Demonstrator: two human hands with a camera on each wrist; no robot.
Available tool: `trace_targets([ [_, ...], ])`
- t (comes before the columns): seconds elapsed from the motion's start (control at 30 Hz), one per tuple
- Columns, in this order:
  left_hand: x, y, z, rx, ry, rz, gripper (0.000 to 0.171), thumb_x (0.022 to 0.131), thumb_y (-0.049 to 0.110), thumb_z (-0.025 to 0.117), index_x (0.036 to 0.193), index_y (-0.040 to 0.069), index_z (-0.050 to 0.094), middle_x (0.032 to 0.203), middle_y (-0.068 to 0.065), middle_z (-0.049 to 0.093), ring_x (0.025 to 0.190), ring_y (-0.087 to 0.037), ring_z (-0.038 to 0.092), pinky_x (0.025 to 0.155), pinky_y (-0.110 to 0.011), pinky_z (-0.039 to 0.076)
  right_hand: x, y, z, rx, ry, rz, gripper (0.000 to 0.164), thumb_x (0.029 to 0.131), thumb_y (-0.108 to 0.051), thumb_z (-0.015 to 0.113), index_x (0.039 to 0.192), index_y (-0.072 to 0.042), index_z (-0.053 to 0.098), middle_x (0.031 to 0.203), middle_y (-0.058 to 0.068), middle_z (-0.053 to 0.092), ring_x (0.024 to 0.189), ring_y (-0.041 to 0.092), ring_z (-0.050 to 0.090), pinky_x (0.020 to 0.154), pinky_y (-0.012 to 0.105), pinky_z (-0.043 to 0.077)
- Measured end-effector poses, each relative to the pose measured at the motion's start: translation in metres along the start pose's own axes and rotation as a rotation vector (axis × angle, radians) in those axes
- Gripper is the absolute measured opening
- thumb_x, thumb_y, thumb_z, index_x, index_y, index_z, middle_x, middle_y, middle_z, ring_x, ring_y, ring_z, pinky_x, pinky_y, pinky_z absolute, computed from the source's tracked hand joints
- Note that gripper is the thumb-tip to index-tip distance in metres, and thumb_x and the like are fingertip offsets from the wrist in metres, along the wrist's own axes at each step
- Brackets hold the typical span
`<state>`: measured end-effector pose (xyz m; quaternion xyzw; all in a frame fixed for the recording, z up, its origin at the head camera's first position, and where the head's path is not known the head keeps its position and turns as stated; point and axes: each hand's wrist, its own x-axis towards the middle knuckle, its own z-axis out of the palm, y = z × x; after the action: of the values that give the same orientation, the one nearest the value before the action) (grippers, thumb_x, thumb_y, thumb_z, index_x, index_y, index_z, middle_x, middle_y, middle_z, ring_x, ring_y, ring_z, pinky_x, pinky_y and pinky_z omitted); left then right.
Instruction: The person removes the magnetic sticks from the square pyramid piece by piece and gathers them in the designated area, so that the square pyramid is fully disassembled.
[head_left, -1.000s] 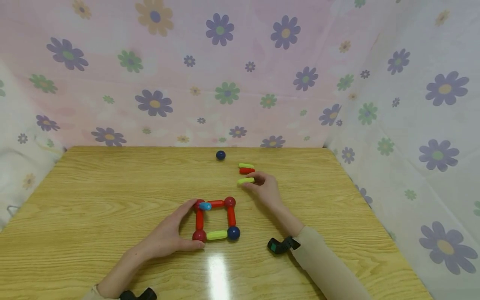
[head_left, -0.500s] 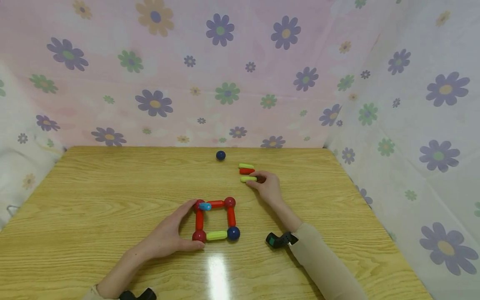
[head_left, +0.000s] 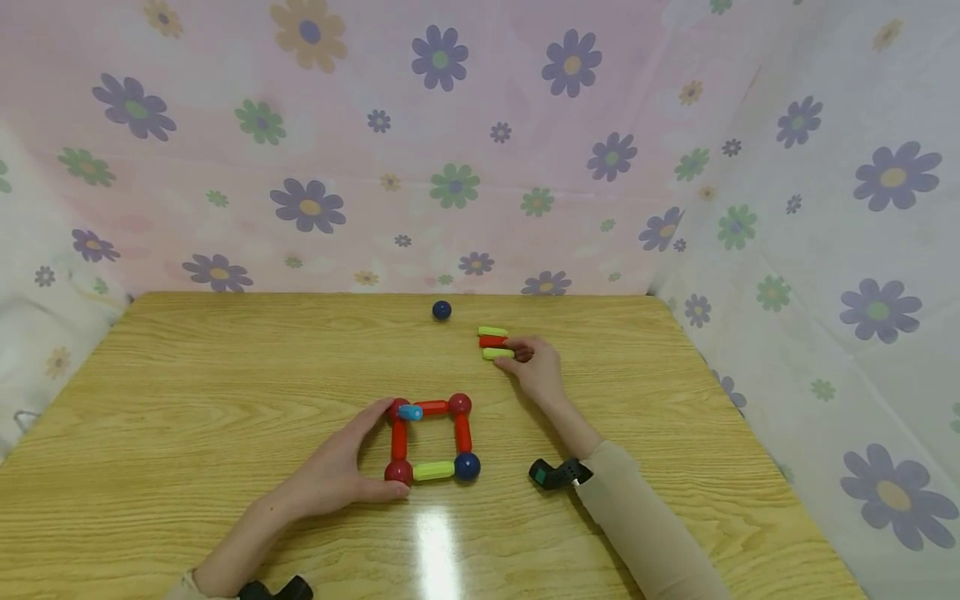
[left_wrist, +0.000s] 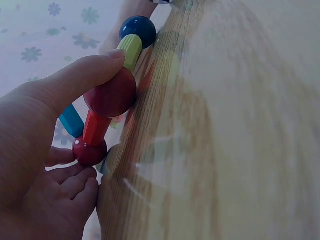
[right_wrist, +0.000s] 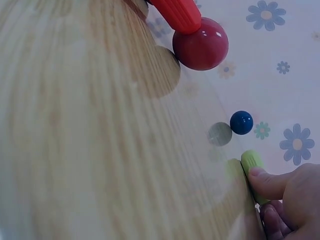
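Note:
A square of magnetic rods and balls point(head_left: 463, 433) lies on the table, with red balls at three corners and a blue ball at the near right. A blue rod point(head_left: 409, 412) sticks up from its far left ball. My left hand point(head_left: 330, 471) holds the square's left side between thumb and fingers; in the left wrist view the thumb rests on the near red ball point(left_wrist: 111, 94). With thumb and forefinger, my right hand point(head_left: 536, 371) pinches a yellow-green magnetic rod point(head_left: 497, 354), just in front of a red rod point(head_left: 491, 342) and another yellow-green rod point(head_left: 492, 332).
A loose blue ball point(head_left: 442, 311) sits near the back edge of the wooden table point(head_left: 262, 358). Flowered cloth point(head_left: 495, 158) hangs behind the table and at both sides.
My right hand has moved the yellow-green rod right and away from me, up beside the red rod. My left hand and the square have stayed in place.

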<state>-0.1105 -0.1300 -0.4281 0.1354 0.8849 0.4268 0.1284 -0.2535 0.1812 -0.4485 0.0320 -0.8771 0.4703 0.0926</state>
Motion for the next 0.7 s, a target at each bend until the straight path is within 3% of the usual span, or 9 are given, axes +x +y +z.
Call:
trace_targets([
  [0.7,-0.0004,-0.0010,0.0001,0.004,-0.006,0.002,0.114,0.068,0.057,0.087,0.159,0.026,0.025,0.163,-0.009,0.029,0.149,-0.038,0.027,0.116,-0.063,0.030,0.0004,-0.0033,-0.0004,0.066,0.051,0.050,0.030,0.084,-0.007,0.079,0.112,0.001,0.071,0.104,0.018,0.070,0.093,0.029,0.066,0.081,0.032,0.055],
])
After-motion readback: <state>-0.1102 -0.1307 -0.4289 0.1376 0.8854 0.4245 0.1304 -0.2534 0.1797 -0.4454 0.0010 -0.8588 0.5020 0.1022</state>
